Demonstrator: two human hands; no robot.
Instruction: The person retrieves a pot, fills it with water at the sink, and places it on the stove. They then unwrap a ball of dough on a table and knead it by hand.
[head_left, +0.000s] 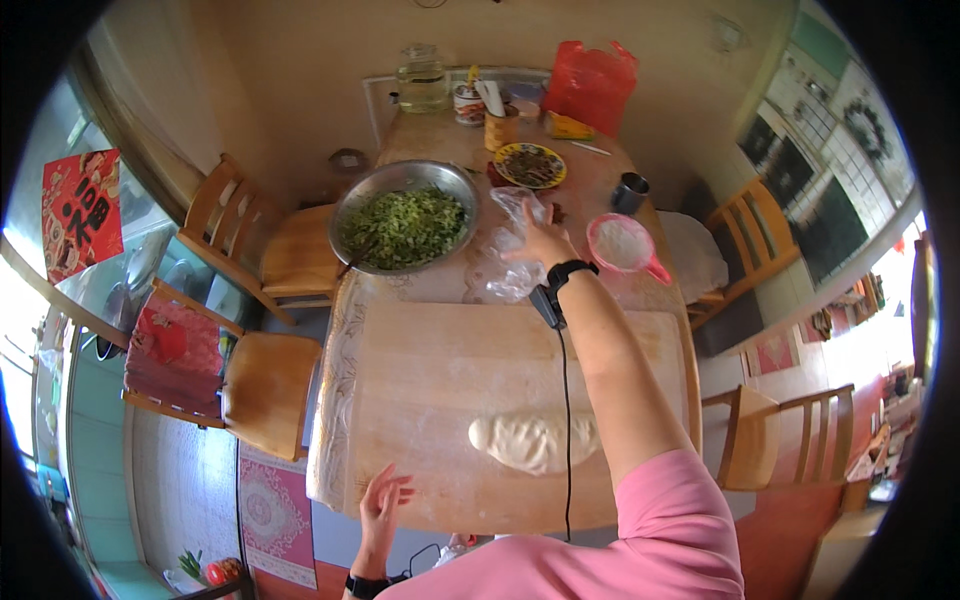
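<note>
My right hand (546, 238) reaches far across the table with its fingers spread, over or against a crumpled clear plastic bag (510, 283); whether the fingertips touch it I cannot tell. Nearer me, my left hand (384, 495) hovers by the front left part of the wooden pastry board (420, 360), its fingers slightly apart and nothing in them. A long, lumpy piece of pale dough (525, 442) lies on that board, its right end hidden behind my right forearm. To the right of my right hand sits a pink plastic scoop (651, 259) with white flour (621, 241).
A steel basin (463, 176) of chopped greens (405, 229) stands left. Behind are a yellow-rimmed plate of food (531, 165), a dark cup (630, 193), a glass jar (421, 81) and a red plastic bag (592, 86). Wooden chairs (274, 390) flank the table. A black cable (568, 420) hangs from my right wrist.
</note>
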